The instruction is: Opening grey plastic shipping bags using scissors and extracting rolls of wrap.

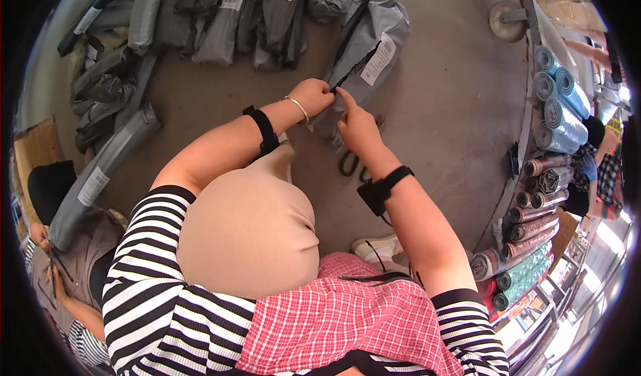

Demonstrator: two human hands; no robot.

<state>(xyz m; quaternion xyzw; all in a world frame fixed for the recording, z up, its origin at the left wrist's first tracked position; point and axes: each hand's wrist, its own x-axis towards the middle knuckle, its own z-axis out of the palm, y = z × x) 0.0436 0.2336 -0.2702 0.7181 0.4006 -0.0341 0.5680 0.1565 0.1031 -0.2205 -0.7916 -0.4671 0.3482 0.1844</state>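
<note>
A long grey plastic bag [389, 19] with a white label [378, 59] lies on the floor ahead of me, its dark edge running along one side. My left hand [312, 100] is closed, pinching that edge at the bag's near end. Right beside it, my right hand [360, 130] pinches the same edge with index finger and thumb, the fingertips almost meeting the left ones. Black loops [348, 164] that look like scissor handles lie on the floor below my right hand, partly hidden by my forearm.
Several grey wrapped packages [220, 36] lie at the far left. Rolled blue mats [561, 109] and patterned rolls [534, 226] are stacked at the right, near a caster wheel [509, 22]. At the left a person handles a long grey package [100, 176]; other people stand at the far right.
</note>
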